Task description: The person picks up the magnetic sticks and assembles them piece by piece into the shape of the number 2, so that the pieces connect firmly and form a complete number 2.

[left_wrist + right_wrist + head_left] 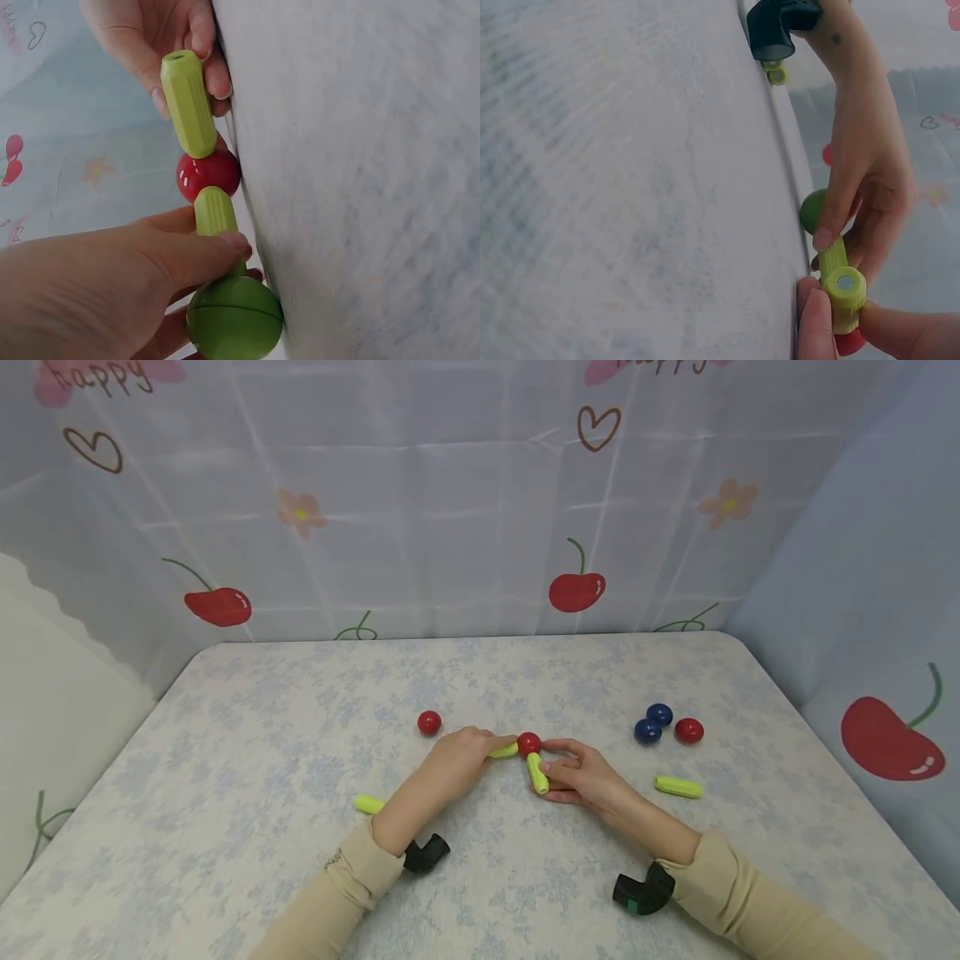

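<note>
My left hand (459,762) pinches a yellow-green ribbed stick (214,212) between thumb and fingers. A green ball (234,321) sits at one end of that stick and a red ball (528,743) at its other end; in the head view the left hand hides the green one. From the same red ball a second yellow-green stick (537,774) points toward me, meeting the first at an angle. My right hand (588,775) holds this second stick with its thumb and fingers, a fingertip at the red ball. A small grey disc shows in the stick's free end in the right wrist view.
Another red ball (430,722) lies beyond the left hand. At the right are two blue balls (648,732), a red ball (689,731) and a loose yellow-green stick (678,787). One more stick (368,804) lies partly behind the left forearm. Black wrist devices (643,891) are on both wrists.
</note>
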Available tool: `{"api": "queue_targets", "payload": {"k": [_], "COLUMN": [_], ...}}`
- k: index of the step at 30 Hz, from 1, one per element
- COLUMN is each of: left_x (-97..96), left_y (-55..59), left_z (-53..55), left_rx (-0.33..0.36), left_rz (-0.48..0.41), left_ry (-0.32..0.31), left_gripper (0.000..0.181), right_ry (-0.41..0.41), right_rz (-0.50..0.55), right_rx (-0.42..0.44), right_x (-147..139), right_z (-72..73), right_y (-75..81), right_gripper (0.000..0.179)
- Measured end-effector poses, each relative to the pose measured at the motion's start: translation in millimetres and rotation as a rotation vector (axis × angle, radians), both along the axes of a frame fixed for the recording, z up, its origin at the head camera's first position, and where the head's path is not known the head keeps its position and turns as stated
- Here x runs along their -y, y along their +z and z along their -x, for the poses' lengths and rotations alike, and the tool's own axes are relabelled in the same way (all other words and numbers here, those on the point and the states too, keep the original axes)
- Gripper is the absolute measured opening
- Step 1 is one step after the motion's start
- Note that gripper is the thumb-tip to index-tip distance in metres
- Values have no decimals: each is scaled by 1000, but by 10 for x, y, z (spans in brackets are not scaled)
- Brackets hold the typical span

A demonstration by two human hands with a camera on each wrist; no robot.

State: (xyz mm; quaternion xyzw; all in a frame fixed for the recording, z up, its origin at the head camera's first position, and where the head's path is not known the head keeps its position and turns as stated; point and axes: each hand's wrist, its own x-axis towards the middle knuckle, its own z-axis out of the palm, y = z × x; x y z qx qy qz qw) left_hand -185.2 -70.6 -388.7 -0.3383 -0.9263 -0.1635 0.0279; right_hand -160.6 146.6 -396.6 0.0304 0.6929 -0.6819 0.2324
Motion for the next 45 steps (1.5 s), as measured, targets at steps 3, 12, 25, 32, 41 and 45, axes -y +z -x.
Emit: {"api": "queue_targets", "payload": {"k": [3, 12, 25, 32, 41, 45], "left_x": [-2, -4, 11, 9, 16, 18], "left_y": [-25, -45, -51, -53, -57, -61], "left_z": [2, 35, 65, 56, 58, 67], "left_rx": [3, -81, -96, -97, -82, -83], "left_rz": [-10, 28, 46, 54, 76, 72], "left_ry": [7, -51, -91, -88, -77, -81], "left_gripper": [44, 54, 51, 51, 54, 55], "right_ry": [-3, 12, -20, -8, 4, -123], "right_rz": [3, 34, -9, -55, -161, -291], "right_rx": [-4, -6, -24, -41, -288, -492], "right_x": [8, -6, 22, 5, -376, -810], "right_z": [-2, -6, -16, -30, -14, 127], "right_y": [-4, 1, -19, 2, 142, 214], "right_gripper": [50, 53, 52, 53, 47, 48]}}
